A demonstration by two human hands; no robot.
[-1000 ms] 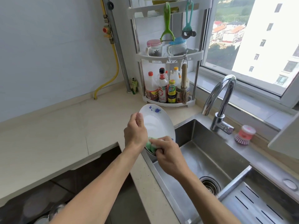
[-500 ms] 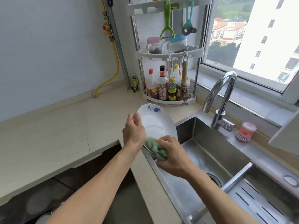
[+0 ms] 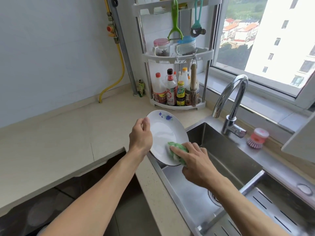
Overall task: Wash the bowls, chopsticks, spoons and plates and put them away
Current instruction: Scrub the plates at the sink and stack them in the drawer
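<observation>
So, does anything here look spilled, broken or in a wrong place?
Nothing stands out. The left hand holds the white plate tilted over the sink, and the right hand presses a green sponge on it. No cracks or spills show.

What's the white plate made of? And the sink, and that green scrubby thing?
The plate looks like glazed ceramic: smooth, glossy white with small blue painted marks near its rim. The sink looks like brushed stainless steel: grey metal with a dull sheen and sharp folded edges. The green scrubber looks like a soft sponge or cloth, squashed under the right hand; which one is unclear.
</observation>
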